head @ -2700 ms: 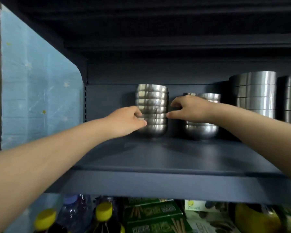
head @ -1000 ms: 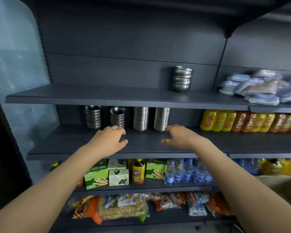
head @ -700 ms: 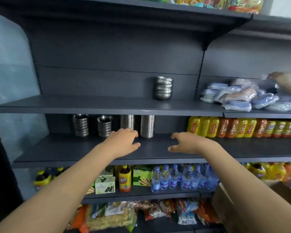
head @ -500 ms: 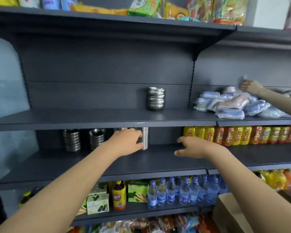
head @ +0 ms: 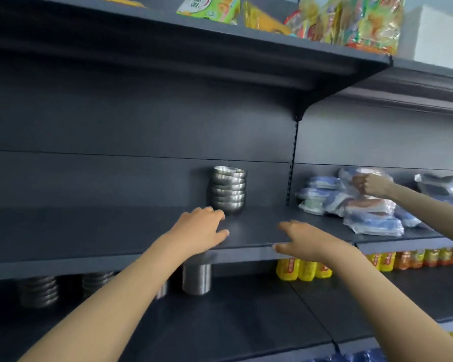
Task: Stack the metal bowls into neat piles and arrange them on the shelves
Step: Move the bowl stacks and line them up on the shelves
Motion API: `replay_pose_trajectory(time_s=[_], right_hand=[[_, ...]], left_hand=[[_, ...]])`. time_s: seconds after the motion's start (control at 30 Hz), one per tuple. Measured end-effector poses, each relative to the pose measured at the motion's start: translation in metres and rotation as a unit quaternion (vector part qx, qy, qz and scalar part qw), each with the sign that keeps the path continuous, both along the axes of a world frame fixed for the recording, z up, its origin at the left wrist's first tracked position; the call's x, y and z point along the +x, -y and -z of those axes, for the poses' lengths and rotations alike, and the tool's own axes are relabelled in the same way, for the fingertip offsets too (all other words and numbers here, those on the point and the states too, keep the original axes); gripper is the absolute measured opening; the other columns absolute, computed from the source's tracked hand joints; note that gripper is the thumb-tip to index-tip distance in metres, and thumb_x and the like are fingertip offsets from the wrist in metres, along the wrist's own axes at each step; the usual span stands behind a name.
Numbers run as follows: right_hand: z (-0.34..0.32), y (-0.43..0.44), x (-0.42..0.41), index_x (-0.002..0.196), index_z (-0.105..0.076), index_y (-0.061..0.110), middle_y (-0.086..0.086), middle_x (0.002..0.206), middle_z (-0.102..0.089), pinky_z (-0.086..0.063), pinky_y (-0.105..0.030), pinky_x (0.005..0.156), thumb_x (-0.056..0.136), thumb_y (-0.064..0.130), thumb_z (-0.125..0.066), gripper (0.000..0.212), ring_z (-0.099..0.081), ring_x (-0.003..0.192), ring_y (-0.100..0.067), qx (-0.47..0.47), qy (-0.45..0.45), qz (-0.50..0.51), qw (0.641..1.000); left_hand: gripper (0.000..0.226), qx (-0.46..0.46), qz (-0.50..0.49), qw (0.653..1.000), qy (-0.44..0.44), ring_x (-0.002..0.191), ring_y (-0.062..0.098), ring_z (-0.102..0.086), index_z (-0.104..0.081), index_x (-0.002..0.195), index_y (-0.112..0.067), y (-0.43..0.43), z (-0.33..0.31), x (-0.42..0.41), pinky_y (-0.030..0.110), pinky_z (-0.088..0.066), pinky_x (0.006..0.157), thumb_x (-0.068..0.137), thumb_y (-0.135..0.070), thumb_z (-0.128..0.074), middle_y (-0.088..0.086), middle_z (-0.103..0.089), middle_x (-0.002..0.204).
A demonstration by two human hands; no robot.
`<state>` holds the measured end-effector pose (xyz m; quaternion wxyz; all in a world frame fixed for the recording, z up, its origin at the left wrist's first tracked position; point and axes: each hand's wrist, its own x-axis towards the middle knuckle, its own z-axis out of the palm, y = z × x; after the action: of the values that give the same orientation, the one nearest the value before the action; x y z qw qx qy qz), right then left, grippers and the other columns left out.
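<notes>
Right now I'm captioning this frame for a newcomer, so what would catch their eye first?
Probably the stack of metal bowls standing alone on the dark middle shelf, with the left hand and right hand reaching toward it, both empty and open. Next, another person's hand gripping plastic-wrapped packets further right on that level.

1 head-worn view faces the dark shelf [head: 115,231] from close in front, tilted slightly upward, both forearms reaching in from below.

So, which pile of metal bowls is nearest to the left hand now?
The pile on the upper shelf, just beyond the left hand. It stands alone there; the other piles sit one shelf lower.
</notes>
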<state>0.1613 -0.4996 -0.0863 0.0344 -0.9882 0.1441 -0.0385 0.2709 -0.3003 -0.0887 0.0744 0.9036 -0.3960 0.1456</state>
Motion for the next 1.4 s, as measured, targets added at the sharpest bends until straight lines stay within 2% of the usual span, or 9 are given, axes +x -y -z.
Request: replay_pose_trajectory(time_s=[0.5,0.63,0.77,0.87,0.97,1.07,1.17,1.3,1.4], right_hand=[[-0.012,0.096,0.196,0.138,-0.038,0.006,-0.014,0.143,-0.043,-0.036,-0.036,0.105,0.091,0.047,-0.053,0.064,-0.041,0.130,-0.028,0.021,0.088,-0.040,0.995],[-0.013,0.121,0.245,0.149,-0.017,0.008,-0.013,0.153,-0.029,-0.029,-0.034,0.110,0.090,0.051,-0.053,0.081,-0.031,0.139,-0.027,0.048,0.111,-0.088,0.989],[-0.009,0.136,0.284,0.152,0.002,0.016,-0.005,0.160,-0.011,-0.021,-0.032,0.116,0.079,0.053,-0.065,0.106,-0.020,0.145,-0.020,0.191,0.183,-0.143,0.954],[0.002,0.143,0.307,0.152,0.005,0.020,0.000,0.158,-0.016,-0.024,-0.033,0.116,0.075,0.050,-0.071,0.112,-0.023,0.143,-0.015,0.266,0.211,-0.164,0.926],[0.011,0.145,0.322,0.151,0.008,0.021,0.010,0.147,-0.033,-0.029,-0.016,0.103,0.076,0.039,-0.073,0.112,-0.034,0.131,-0.002,0.335,0.220,-0.183,0.898],[0.018,0.141,0.325,0.149,0.016,0.026,0.020,0.133,-0.039,-0.034,0.001,0.086,0.069,0.039,-0.072,0.119,-0.041,0.121,0.007,0.397,0.236,-0.209,0.862],[0.026,0.142,0.326,0.142,0.018,0.041,0.035,0.130,-0.033,-0.033,0.004,0.090,0.065,0.041,-0.079,0.124,-0.037,0.118,0.025,0.418,0.255,-0.241,0.838],[0.037,0.139,0.327,0.125,0.016,0.063,0.036,0.141,-0.023,-0.029,0.001,0.099,0.049,0.062,-0.082,0.124,-0.027,0.129,0.022,0.412,0.272,-0.242,0.836],[0.039,0.137,0.329,0.124,0.018,0.065,0.040,0.140,-0.021,-0.028,0.001,0.099,0.045,0.075,-0.074,0.122,-0.026,0.130,0.021,0.403,0.286,-0.233,0.837]], left_hand=[[0.049,-0.034,-0.074,0.996,-0.044,0.127,0.022,-0.041,-0.042,0.134,-0.015,0.051,0.026,0.171,0.038,-0.038,0.102,0.094,-0.043,-0.043,0.003,-0.044,0.138],[0.060,-0.052,-0.085,0.993,-0.061,0.133,0.021,-0.035,-0.032,0.141,-0.013,0.067,0.028,0.217,0.034,-0.033,0.108,0.093,-0.046,-0.044,0.004,-0.037,0.145],[0.075,-0.153,-0.065,0.975,-0.149,0.138,0.016,-0.029,-0.017,0.147,-0.016,0.088,0.033,0.252,0.028,-0.026,0.111,0.089,-0.053,-0.048,0.003,-0.023,0.153],[0.085,-0.190,-0.046,0.963,-0.184,0.141,0.014,-0.024,-0.002,0.149,-0.021,0.104,0.043,0.266,0.027,-0.022,0.111,0.087,-0.054,-0.051,0.001,-0.012,0.157],[0.094,-0.232,-0.011,0.952,-0.201,0.145,0.010,-0.007,0.017,0.146,-0.028,0.116,0.052,0.275,0.024,-0.012,0.112,0.087,-0.051,-0.053,-0.004,0.005,0.158],[0.099,-0.267,0.045,0.942,-0.200,0.143,0.002,0.000,0.030,0.132,-0.049,0.122,0.063,0.280,0.023,-0.010,0.114,0.081,-0.054,-0.055,-0.020,0.011,0.153],[0.101,-0.259,0.097,0.939,-0.206,0.141,-0.004,0.011,0.034,0.116,-0.065,0.127,0.072,0.284,0.031,-0.013,0.119,0.073,-0.061,-0.057,-0.034,0.023,0.141],[0.108,-0.241,0.129,0.940,-0.205,0.132,-0.016,0.024,0.038,0.107,-0.072,0.135,0.074,0.286,0.008,-0.001,0.108,0.065,-0.063,-0.061,-0.025,0.036,0.143],[0.116,-0.246,0.131,0.941,-0.191,0.120,-0.026,0.031,0.039,0.113,-0.063,0.139,0.075,0.288,-0.009,0.004,0.092,0.066,-0.055,-0.068,-0.018,0.039,0.144]])
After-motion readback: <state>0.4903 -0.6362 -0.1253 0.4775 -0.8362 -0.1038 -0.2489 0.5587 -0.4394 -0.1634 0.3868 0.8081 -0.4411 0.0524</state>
